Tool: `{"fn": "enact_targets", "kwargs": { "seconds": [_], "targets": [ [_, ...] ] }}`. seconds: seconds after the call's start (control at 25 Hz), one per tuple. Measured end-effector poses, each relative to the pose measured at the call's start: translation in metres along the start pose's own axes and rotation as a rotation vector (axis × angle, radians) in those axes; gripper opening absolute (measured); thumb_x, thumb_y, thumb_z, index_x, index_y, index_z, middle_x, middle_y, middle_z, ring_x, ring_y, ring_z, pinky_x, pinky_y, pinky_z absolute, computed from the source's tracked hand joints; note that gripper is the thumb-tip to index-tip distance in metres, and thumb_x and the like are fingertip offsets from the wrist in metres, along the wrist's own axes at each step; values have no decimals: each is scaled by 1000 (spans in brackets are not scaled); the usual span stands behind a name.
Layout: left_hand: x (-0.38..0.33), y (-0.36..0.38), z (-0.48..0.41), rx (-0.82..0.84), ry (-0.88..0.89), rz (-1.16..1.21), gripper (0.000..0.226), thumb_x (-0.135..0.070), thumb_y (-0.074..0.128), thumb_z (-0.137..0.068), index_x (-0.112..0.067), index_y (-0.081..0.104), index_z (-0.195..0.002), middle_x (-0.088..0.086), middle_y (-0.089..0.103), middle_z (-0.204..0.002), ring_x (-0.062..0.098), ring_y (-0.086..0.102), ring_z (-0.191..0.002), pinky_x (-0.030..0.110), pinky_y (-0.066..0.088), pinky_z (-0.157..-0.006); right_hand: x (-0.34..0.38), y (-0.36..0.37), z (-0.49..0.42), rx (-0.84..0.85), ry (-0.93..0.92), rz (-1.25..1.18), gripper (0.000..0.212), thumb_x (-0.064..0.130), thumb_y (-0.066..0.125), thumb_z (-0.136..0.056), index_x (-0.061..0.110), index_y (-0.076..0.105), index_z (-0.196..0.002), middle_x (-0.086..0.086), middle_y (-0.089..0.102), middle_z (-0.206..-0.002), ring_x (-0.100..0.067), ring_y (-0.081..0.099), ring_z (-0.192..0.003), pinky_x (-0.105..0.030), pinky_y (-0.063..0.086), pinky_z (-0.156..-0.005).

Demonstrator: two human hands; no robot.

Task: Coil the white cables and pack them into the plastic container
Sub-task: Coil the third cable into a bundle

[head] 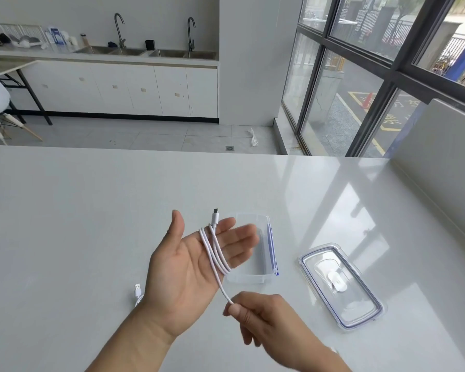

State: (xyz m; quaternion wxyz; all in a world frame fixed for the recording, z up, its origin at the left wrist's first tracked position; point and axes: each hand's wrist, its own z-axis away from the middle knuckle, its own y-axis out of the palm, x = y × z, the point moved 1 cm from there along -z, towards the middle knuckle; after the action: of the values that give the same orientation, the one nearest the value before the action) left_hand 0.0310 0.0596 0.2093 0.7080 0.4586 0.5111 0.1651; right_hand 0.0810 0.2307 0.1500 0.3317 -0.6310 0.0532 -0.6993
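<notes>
While right hand (255,312) pinches, white cable (215,251) loops.

left hand (188,264): palm up, fingers spread | right hand (261,315): fingertips pinched, knuckles up

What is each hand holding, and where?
A white cable: looped around the open left hand's fingers, its free run pinched by the right hand's fingertips.
</notes>
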Motion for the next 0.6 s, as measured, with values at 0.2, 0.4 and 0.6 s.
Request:
{"fn": "enact_targets", "kwargs": {
  "seconds": [0.2,0.4,0.6],
  "targets": [
    [-2,-1,9,214,-193,-537,95,-77,38,-86,12,57,-117,37,67,-112,46,67,-101,49,49,-97,-7,-57,-21,-126,49,316,33,40,62,-96,23,56,-68,2,56,-59,-10,46,-55,-37,49,-62],
    [9,-2,11,186,-236,-611,99,-78,31,-85,11,56,-120,33,68,-118,46,64,-115,43,50,-100,33,-76,-25,-228,-19,-81,35,43,66,-93,16,65,-70,7,51,-52,-12,47,-48,-27,42,-52],
    [13,-6,10,79,-94,-784,94,-73,32,-86,12,65,-108,26,69,-123,24,64,-123,38,43,-111,61,-68,-8,-272,-48,100,21,30,58,-97,25,70,-80,16,74,-76,-1,55,-56,-15,38,-55]
  ]
}}
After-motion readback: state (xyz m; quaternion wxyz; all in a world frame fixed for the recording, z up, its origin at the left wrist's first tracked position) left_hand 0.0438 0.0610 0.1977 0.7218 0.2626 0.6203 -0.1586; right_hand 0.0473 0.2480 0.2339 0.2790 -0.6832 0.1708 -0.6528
